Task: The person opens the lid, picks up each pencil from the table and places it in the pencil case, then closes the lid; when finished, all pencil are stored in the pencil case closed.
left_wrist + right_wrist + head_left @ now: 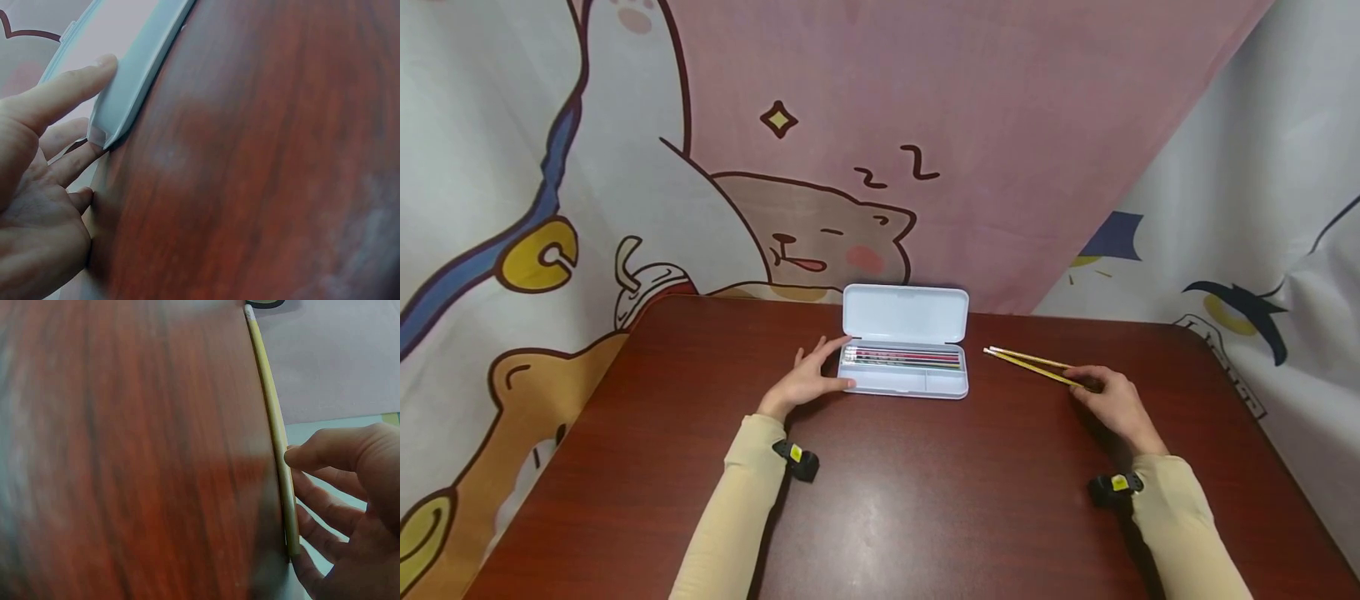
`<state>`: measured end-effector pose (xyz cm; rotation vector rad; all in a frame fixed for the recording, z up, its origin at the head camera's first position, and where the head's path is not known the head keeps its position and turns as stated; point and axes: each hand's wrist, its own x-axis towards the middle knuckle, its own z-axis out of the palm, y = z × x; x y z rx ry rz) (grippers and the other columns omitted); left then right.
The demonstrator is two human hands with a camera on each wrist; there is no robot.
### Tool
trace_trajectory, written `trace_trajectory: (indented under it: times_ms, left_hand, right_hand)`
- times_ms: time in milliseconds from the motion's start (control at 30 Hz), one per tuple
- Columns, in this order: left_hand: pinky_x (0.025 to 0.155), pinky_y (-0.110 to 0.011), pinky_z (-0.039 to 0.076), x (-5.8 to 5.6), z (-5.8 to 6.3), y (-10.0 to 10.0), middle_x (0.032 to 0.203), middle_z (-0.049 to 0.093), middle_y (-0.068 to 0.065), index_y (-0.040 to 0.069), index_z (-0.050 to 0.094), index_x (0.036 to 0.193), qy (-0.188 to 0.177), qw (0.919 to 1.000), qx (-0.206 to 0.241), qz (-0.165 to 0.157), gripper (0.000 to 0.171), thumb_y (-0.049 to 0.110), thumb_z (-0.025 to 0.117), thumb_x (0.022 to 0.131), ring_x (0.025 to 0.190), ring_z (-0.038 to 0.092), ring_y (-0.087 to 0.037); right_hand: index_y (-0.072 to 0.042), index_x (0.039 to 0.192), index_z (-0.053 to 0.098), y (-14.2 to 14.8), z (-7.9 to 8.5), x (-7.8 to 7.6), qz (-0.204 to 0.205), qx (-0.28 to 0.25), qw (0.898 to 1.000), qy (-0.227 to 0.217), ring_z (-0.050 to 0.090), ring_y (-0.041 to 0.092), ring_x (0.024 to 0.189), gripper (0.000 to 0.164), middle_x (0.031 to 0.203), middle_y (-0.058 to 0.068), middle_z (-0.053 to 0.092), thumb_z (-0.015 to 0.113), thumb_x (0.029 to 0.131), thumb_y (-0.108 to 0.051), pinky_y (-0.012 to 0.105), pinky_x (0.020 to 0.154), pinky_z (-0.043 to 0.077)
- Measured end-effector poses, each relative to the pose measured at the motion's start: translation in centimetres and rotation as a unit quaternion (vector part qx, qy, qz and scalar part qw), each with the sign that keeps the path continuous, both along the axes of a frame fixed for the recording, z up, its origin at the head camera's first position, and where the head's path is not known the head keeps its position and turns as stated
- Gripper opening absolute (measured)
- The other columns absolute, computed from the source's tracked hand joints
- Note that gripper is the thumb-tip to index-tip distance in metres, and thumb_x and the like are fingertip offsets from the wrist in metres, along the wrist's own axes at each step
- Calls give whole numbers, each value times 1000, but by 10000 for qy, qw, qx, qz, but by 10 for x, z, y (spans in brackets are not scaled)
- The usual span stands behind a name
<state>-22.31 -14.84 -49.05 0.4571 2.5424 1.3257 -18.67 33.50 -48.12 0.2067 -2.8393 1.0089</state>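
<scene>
A white pencil case [872,382] sits near the table's back edge with its lid [906,312] raised behind it. Several striped pencils [902,357] lie side by side in its rear compartment, white ends to the left. My left hand [805,380] holds the case's left end, thumb at the front corner and forefinger at the hinge side. In the left wrist view the thumb [94,76] overlaps the case's rim. To the right of the case, my right hand [1112,400] pinches two yellow pencils [1030,363] near their right ends, their white tips pointing toward the case.
The case's front compartment has a small divider [927,382] toward the right. Under everything is a dark red-brown wooden table [910,500]. A cartoon-printed cloth [1000,167] hangs right behind the table's back edge and along both sides.
</scene>
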Motion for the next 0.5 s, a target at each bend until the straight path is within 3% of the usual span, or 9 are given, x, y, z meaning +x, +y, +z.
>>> trace_trajectory:
  times_ms: [133,333,500]
  left_hand:
    - [110,-53,-12,0,1,0,152,35,-15,12,34,150,-4,10000,9,-18,79,25,75,83,146,4,-32]
    - [111,-53,-12,0,1,0,151,37,-15,11,35,150,6,10000,24,-6,79,25,75,83,146,4,-33]
    - [111,-53,-12,0,1,1,151,36,-15,11,34,150,4,10000,-10,-1,79,25,75,83,146,4,-33]
  right_hand:
    - [3,111,67,2,-3,-2,45,31,10000,-78,56,33,93,24,109,25,63,65,88,-1,34,72,40]
    - [2,108,67,2,-8,-3,-15,-46,10000,-74,53,17,77,21,93,16,65,66,87,2,23,63,38]
    - [2,105,68,1,-8,-2,1,-41,9999,-119,49,14,70,18,87,14,64,66,87,2,25,59,37]
